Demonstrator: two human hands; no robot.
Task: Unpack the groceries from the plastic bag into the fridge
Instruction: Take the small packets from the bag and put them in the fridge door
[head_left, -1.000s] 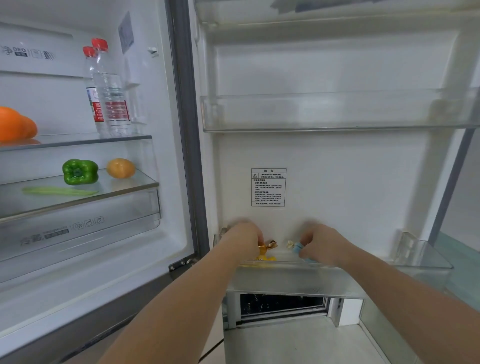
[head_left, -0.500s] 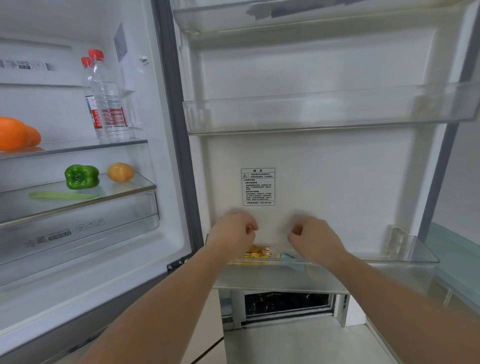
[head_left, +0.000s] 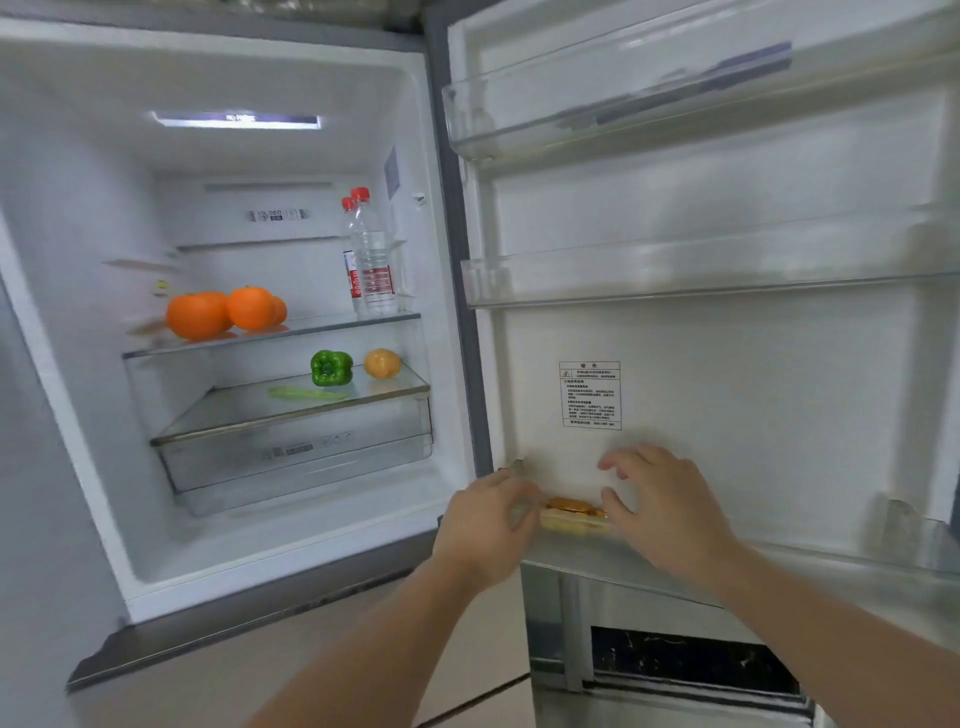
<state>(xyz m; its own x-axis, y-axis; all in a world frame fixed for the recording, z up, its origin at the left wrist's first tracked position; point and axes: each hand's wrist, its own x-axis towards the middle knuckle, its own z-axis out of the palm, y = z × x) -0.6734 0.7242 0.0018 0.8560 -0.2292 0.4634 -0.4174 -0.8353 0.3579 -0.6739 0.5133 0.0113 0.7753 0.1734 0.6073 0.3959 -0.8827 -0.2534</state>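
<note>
Both hands hover apart over the lowest door shelf (head_left: 779, 558), fingers loosely spread, holding nothing. The small yellow snack packet (head_left: 574, 512) lies between the left hand (head_left: 485, 530) and right hand (head_left: 662, 512). It looks light, soft and crinkly; pinch its edges.

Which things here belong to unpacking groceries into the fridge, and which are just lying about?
Belong to the job:
left hand
right hand
yellow-orange packet between them
bottom door bin

Just lying about, on the fridge shelves:
oranges
water bottles
green bell pepper
warning label on the door
</note>
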